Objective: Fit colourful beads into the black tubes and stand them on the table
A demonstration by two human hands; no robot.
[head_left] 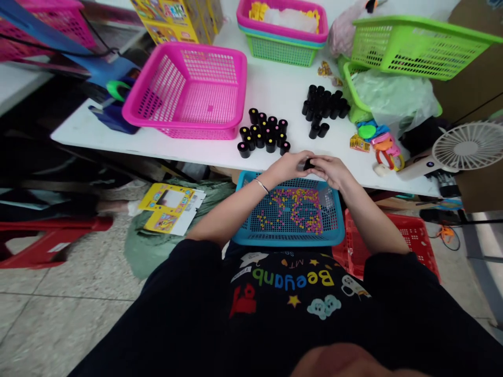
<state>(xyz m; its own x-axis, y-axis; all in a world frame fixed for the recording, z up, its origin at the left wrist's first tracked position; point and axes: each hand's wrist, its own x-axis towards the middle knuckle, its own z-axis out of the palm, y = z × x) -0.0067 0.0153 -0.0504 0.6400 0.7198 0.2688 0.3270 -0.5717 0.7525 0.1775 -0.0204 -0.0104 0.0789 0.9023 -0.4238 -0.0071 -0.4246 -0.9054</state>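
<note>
Standing across the upper view, a white table (275,84) is carrying most of the gear. Magenta basket (188,127) is sitting toward its left, its bottom grid showing. Blue basket (291,242) is resting lower, between the table's front edge and the person's printed black shirt (294,324). At far right a lime-green basket (416,47) is standing above a second one that is holding a translucent plastic bag (393,94). Nested baskets (281,55), pink at top and green at bottom, are standing at the back; yellow printed cartons (176,21) are stacking up to their left. White handheld fan (467,149) is leaning at the right end.

Both hands are meeting just past the blue basket's far rim, by the table edge. Left hand (293,166), banded at the wrist, is pinching a black cylinder (308,164) with its fingertips; right hand (330,170) is gripping the same piece from the other side. Dot-topped cylinders (270,145), pink or yellow, are clustering beyond the left hand. More black cylinders (324,130) are grouping beyond the right. Smallest: pink and yellow bits (310,209) are lying scattered inside the blue basket.
</note>
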